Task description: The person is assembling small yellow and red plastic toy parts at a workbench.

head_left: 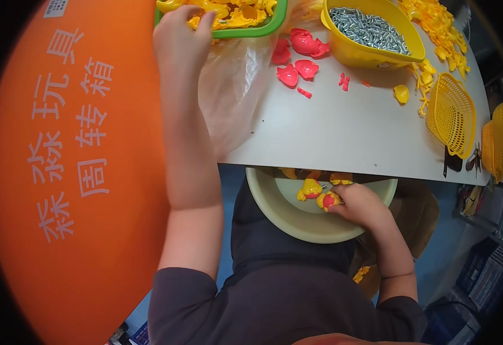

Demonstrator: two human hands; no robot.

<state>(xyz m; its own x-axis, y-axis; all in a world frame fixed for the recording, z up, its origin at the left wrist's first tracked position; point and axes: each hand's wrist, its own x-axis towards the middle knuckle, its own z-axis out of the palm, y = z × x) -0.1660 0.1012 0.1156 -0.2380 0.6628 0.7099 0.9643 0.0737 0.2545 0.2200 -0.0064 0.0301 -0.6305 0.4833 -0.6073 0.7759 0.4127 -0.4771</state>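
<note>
My left hand [183, 33] reaches over the near left corner of a green tray [277, 23] full of yellow plastic parts [243, 16]. Its fingers are curled downward and slightly blurred, so I cannot make out whether they grip a part. Inside a pale basin [303, 227] below the table edge, my right hand [359, 205] is closed on a small yellow-and-red plastic toy piece [328, 200]. Just left of that lies a similar toy piece [310, 189], and more show partly under the table edge.
A large orange box [90, 230] stands close on my left. On the white table [320, 132] are red shells [288, 75], a yellow tub [337, 54] of metal screws or pins [369, 30], a yellow parts pile [435, 29], and a yellow basket [451, 115]. Clear plastic [228, 98] hangs below the tray.
</note>
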